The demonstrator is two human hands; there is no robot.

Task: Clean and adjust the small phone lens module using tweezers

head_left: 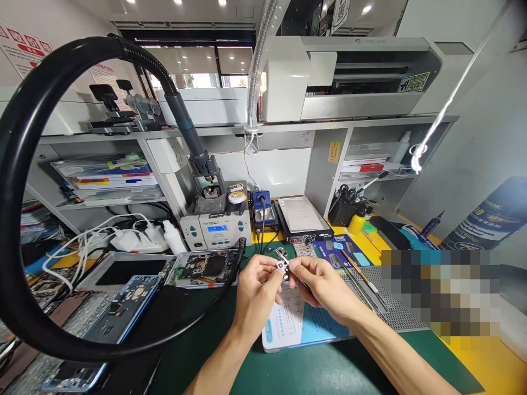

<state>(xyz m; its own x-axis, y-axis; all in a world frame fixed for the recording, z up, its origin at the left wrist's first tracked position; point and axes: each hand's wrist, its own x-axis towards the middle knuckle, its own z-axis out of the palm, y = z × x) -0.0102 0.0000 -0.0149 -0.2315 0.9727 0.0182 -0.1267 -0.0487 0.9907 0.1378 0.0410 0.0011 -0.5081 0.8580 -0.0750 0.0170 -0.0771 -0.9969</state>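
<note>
Above a blue-and-white pad (288, 323), my two hands meet around a small phone camera module (281, 265) with round lenses. My left hand (259, 280) pinches the module between thumb and fingertips. Close against it, the closed fingers of my right hand (315, 277) hold a thin silver piece, possibly tweezers, whose pointed end reaches over the module. The fingers hide much of both. Just behind the hands lie a dark blue card (346, 249) and a small clear tray (304, 249).
Several tweezers and a brush (362, 274) rest on a grey perforated mat (401, 307). A black hose (14, 181) loops across the left side from the hot air station (216, 229). Opened phones (123, 307) lie at left; a blue spray can (489, 214) stands at right.
</note>
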